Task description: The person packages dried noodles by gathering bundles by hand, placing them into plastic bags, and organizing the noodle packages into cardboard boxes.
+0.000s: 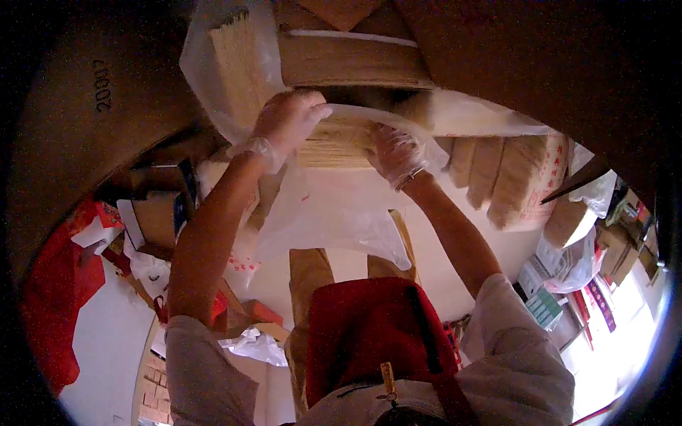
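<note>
The left hand [288, 121], in a thin clear plastic glove, is closed at the rim of a wide clear plastic bag [334, 220] and appears to pinch its edge. To its right and slightly nearer the person lies a bundle of thin straw-coloured strands [332, 151], between the two hands at the bag's mouth, its long axis seeming to run left to right. The right hand [398, 153], gloved alike, is at the bundle's right end and the nearer of the two to it; its fingers curl there under film, and whether they grip the strands or only the plastic cannot be told. The bag's loose body hangs toward the person, over the tan trouser legs [310, 273].

Under and around this, a pale flat surface [472, 238] spreads; whether it is a bench or the floor is unclear.

At the far left, a large brown cardboard panel [106, 85] printed with a number looms, with a crumpled red sheet [67, 305] nearer and an open brown cardboard box [158, 219] beside it. Beyond the left hand stands a plastic-wrapped sheaf of pale strands [241, 57]; in the far middle sits a broad brown block [348, 62]. On the right are tan bundles in red-printed wrapping [508, 177], then a green carton [544, 308] near a bright glare.
</note>
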The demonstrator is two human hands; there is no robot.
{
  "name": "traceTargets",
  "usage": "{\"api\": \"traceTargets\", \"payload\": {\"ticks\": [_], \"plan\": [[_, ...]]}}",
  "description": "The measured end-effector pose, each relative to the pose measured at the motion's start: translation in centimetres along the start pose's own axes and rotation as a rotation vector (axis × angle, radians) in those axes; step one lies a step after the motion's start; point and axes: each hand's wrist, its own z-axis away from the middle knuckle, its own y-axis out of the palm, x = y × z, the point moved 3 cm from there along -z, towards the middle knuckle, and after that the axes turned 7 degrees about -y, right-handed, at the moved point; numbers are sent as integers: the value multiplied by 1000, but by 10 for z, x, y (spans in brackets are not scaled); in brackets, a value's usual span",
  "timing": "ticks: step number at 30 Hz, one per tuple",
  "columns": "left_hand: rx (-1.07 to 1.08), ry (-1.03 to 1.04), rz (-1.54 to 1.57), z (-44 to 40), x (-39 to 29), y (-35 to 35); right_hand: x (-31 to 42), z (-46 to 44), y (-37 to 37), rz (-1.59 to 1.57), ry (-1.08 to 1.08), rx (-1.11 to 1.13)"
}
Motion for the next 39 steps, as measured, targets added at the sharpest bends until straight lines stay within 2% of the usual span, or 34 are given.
{"api": "traceTargets", "payload": {"ticks": [4, 6, 10, 12, 15, 19, 21, 22, 24, 28, 30, 31, 33, 34, 36, 37, 38, 39], "plan": [[23, -69, 34, -7, -2, -4, -12, -10, 7, -55, 45, 46], [98, -131, 4, -10, -2, -6, -9, -11, -7, 18, -53, -173], [20, -148, 59, -14, -3, -10, -10, -22, -22, 195, -23, -151], [-41, -75, 47, -17, -2, -10, -12, -25, -20, 307, -81, -232], [20, -143, 111, -29, 1, -9, -14, -33, -13, 418, -85, -286], [49, -173, 76, -41, -2, -11, -3, -32, -27, 414, -170, -437], [-21, -165, 88, -43, -3, -12, 4, -29, -43, 302, -147, -540], [-19, -162, 87, -45, -2, -12, 9, -31, -49, 302, -144, -542], [-17, -169, 96, -46, 0, -11, 15, -35, -55, 466, -38, -260], [-112, -136, -24, -48, 0, -7, 20, -20, -80, 264, -115, -341], [-356, -155, 186, -37, -2, -10, 18, -18, -86, 312, -29, -191], [-356, -151, 189, -28, -15, -14, 14, -15, -90, 316, -27, -192], [-628, -85, 480, 4, -36, -26, 4, -7, -95, 206, -85, -215], [-487, -117, 460, 16, -34, -19, 7, -5, -104, 206, -86, -213], [-168, -361, 824, 40, -33, 3, 9, 3, -122, 128, 63, -47], [27, -570, 1201, 51, -45, 19, 9, 6, -126, 130, 59, -45], [23, -570, 1207, 56, -52, 31, 9, 10, -131, 105, 30, -75], [57, -625, 1404, 60, -55, 51, 9, 12, -135, 81, 0, -103]]}}
